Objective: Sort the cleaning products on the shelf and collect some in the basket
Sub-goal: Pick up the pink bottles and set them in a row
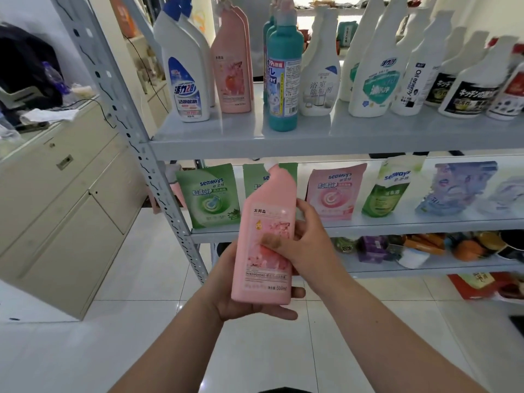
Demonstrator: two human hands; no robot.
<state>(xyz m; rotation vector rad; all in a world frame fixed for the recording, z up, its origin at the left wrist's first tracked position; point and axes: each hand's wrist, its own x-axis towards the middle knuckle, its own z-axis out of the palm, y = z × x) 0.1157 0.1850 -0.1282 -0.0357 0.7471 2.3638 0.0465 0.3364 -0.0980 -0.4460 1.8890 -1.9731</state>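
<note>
- The pink bottle (pixel 265 217) of cleaner is held upright, tilted slightly, in front of the metal shelf (pixel 312 134), at the height of its middle board and clear of it.
- The left grip (pixel 226 293) cups the bottle's base, with the fingers curled under the bottom edge.
- The right grip (pixel 306 245) clasps the bottle's middle from the right side, with the thumb lying across the front label.
- On the top board stand a white bottle with a blue cap (pixel 184 80), two more pink bottles (pixel 231 72) of the same kind just beside it, teal bottles (pixel 283 80), then a row of white bottles (pixel 371 72).
- On the middle board, behind the held bottle, stand green refill pouches (pixel 211 194) and a pink pouch (pixel 333 194).
- A beige cabinet (pixel 65 194) stands to the left of the shelf on the white tiled floor (pixel 141 279).
</note>
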